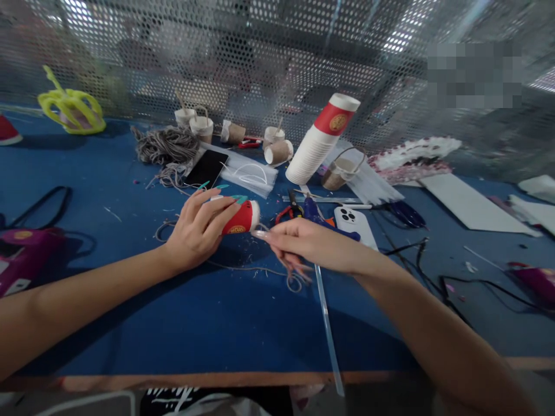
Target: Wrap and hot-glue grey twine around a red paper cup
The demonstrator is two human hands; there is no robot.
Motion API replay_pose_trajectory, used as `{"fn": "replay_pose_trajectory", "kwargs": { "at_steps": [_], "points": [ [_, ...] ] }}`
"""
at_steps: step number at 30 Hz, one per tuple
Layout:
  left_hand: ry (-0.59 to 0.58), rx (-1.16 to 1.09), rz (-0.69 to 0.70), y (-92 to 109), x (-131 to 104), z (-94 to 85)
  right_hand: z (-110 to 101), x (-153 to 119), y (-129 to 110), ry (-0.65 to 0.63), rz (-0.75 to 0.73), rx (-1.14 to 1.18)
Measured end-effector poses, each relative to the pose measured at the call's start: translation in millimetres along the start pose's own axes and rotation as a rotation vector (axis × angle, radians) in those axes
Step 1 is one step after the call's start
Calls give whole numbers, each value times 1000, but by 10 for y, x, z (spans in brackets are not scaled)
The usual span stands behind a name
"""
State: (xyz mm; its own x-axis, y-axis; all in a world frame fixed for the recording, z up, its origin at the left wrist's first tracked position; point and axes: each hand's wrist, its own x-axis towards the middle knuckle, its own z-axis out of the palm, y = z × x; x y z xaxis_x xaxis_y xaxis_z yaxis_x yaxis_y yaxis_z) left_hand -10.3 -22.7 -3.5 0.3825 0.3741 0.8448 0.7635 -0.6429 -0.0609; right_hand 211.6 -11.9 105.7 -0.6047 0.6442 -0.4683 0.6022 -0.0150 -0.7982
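My left hand [202, 222] is wrapped round a red and white paper cup [241, 219], which lies on its side with one end toward the right. Thumb and fingers of my right hand [297, 242] pinch a thin grey cord [262, 227] at that right end of the cup. More of the cord [247, 268] trails over the blue table beneath both hands and ends in a small loop. Just beyond my right hand lie a blue glue gun [313, 209] and red-handled pliers [286, 214].
A tall stack of paper cups [312, 147] leans behind my hands. Around it are cord-wrapped cups [340, 172], a grey cord bundle [167, 144], a black phone [207, 168] and a white phone [358, 224]. A clear glue stick [327, 323] overhangs the table's front edge. Black cables run at right.
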Motion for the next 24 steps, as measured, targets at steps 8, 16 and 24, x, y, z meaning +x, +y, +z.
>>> {"fn": "replay_pose_trajectory", "kwargs": {
  "at_steps": [8,16,24],
  "points": [
    [-238,-64,1,-30,8,56,-257,-49,-225,69,-21,-571],
    [-380,-219,20,-87,25,29,-342,13,-78,131,-126,-646],
    [-353,-300,34,-73,56,-23,-327,66,-54,200,-201,-546]
  ]
}}
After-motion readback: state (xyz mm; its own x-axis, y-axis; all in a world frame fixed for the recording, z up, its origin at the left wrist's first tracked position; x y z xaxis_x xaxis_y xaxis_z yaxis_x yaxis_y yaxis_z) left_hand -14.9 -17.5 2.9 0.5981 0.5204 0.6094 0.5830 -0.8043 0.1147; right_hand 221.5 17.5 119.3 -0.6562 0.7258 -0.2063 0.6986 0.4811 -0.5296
